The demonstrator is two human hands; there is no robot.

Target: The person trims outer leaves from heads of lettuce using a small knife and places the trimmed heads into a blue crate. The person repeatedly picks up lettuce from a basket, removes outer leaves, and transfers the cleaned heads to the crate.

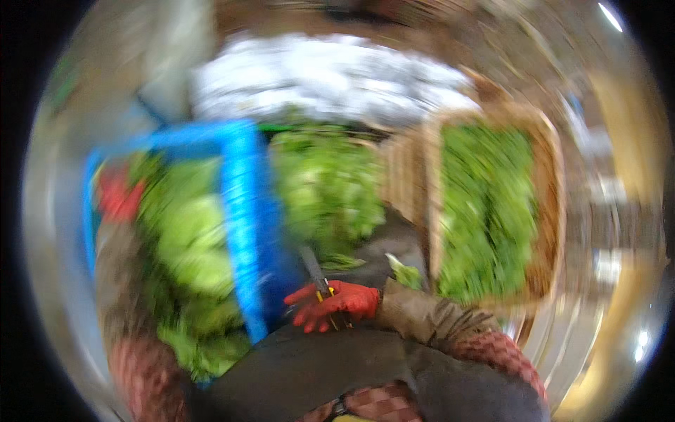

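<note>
My left hand (120,194), in a red glove, reaches into the far left part of a blue plastic crate (240,211) among leafy green vegetables (195,237); blur hides whether its fingers hold anything. Near my lap, my right hand (335,306), also red-gloved, holds a knife (315,271) with a dark handle marked in yellow, its blade pointing away from me. Beyond that hand lies a heap of leafy greens (327,190). One loose leaf (405,271) rests on the dark surface just past my right wrist.
To the right stands a tan basket (548,211) filled with long green leaves (485,211). White plastic-looking bags or sheeting (332,76) lie across the far side. Slatted tan crate walls (402,174) stand between the middle heap and the basket. A dark apron (316,364) covers my lap.
</note>
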